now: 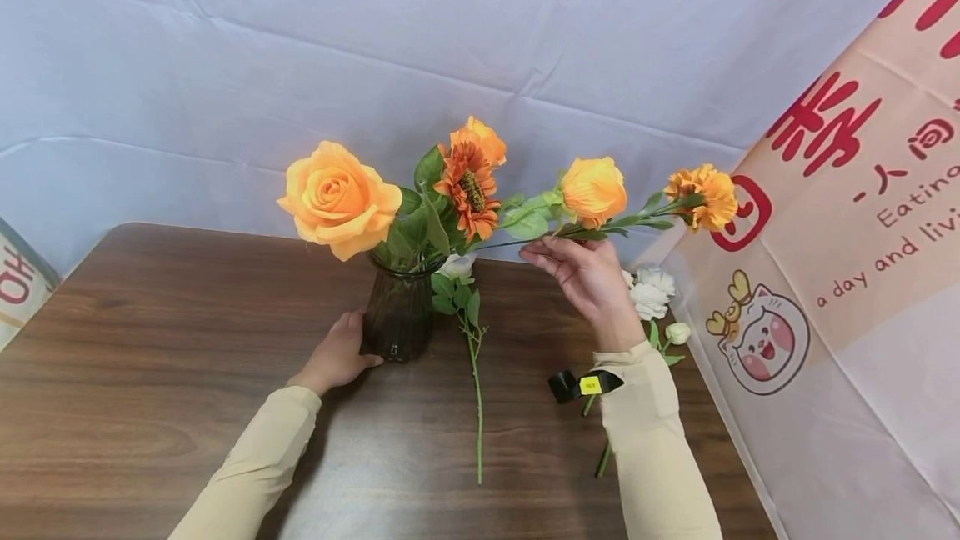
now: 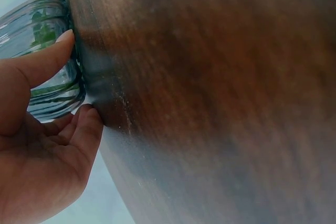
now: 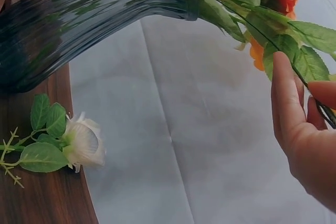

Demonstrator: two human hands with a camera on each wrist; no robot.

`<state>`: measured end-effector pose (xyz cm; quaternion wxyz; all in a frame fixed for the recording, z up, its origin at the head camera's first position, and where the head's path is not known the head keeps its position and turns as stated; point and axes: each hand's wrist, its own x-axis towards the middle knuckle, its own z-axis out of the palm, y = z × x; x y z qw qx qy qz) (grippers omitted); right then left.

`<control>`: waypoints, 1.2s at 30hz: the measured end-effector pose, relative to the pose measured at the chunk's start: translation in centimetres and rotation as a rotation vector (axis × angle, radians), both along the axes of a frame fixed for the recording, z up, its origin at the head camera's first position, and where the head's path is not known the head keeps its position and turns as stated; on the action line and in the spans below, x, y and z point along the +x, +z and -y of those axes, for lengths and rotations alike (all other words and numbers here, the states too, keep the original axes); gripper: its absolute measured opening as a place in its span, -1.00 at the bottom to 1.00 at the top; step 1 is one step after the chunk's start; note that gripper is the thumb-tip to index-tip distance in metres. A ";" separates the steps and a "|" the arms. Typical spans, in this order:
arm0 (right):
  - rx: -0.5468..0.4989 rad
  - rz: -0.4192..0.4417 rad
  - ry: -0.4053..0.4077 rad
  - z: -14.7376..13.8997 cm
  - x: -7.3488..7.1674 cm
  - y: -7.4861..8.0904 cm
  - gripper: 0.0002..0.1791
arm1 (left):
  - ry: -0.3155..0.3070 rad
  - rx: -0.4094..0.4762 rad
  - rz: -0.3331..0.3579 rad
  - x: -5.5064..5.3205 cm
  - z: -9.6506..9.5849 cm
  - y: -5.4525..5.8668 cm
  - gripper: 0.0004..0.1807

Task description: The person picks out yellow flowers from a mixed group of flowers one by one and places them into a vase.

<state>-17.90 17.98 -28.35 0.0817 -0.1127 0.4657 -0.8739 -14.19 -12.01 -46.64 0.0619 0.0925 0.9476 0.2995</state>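
Note:
A dark ribbed glass vase (image 1: 397,315) stands on the table, holding a large orange rose (image 1: 337,198), a rust-orange sunflower-like bloom (image 1: 470,190) and more orange roses. Low on its side, my left hand (image 1: 339,354) grips the base, thumb and fingers around the glass (image 2: 42,59). My right hand (image 1: 588,282) pinches the thin dark stem (image 3: 262,36) of an orange marigold-like flower (image 1: 703,197). That stem leans far to the right, its lower end running into the vase mouth. Just above the right fingers hangs an orange rose (image 1: 594,192).
Right of the vase, a white rose (image 3: 86,141) lies on the brown table (image 1: 150,365), its green stem (image 1: 477,407) toward me. More white flowers (image 1: 651,294) lie behind my right forearm. A pale cloth wall (image 1: 300,82) rises behind, and a printed banner (image 1: 840,215) borders the right side.

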 end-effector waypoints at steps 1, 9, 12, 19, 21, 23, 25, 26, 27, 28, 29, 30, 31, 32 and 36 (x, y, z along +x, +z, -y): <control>0.010 -0.004 -0.001 0.1 -0.1 0.0 -0.74 | 0.000 -0.001 0.002 0.0 0.0 0.0 -0.16; 0.053 -0.025 -0.023 0.5 -0.1 0.0 -0.71 | -0.001 -0.013 0.001 0.0 0.0 0.2 -0.16; 0.064 -0.034 -0.032 0.8 -0.1 0.1 -0.74 | 0.001 -0.012 0.007 0.0 0.0 0.3 -0.16; 0.087 -0.024 -0.014 1.4 -0.3 0.1 -0.74 | 0.001 -0.011 -0.003 -0.1 0.0 0.2 -0.17; 0.098 -0.024 -0.011 1.5 -0.3 0.0 -0.71 | -0.001 -0.011 -0.004 -0.1 0.0 0.2 -0.17; 0.108 -0.026 -0.011 1.7 -0.3 0.0 -0.71 | -0.002 -0.010 -0.004 -0.1 -0.1 0.2 -0.16; 0.119 -0.026 -0.011 1.9 -0.3 0.0 -0.72 | -0.002 -0.012 -0.003 -0.1 -0.1 0.1 -0.16; 0.123 -0.026 -0.008 1.9 -0.3 0.0 -0.72 | -0.002 -0.012 -0.004 -0.1 -0.1 0.1 -0.17; 0.128 -0.026 -0.008 2.0 -0.3 0.0 -0.73 | 0.000 -0.011 -0.006 -0.1 -0.1 0.1 -0.17; 0.133 -0.024 -0.007 2.0 -0.3 0.0 -0.72 | 0.001 -0.012 -0.007 -0.1 -0.1 0.2 -0.17; 0.140 -0.022 -0.005 2.1 -0.3 -0.1 -0.72 | 0.002 -0.012 -0.008 -0.1 -0.1 0.2 -0.17; 0.145 -0.018 -0.005 2.1 -0.3 -0.1 -0.72 | 0.002 -0.013 -0.008 -0.1 -0.1 0.2 -0.17; 0.150 -0.015 -0.004 2.1 -0.3 -0.1 -0.71 | 0.003 -0.013 -0.007 -0.1 -0.1 0.2 -0.17; 0.150 -0.011 0.001 2.2 -0.2 -0.2 -0.70 | 0.001 -0.013 -0.005 0.0 -0.1 0.2 -0.16; 0.154 -0.011 0.008 2.3 -0.2 -0.4 -0.70 | 0.000 -0.013 0.005 0.0 0.0 0.1 -0.16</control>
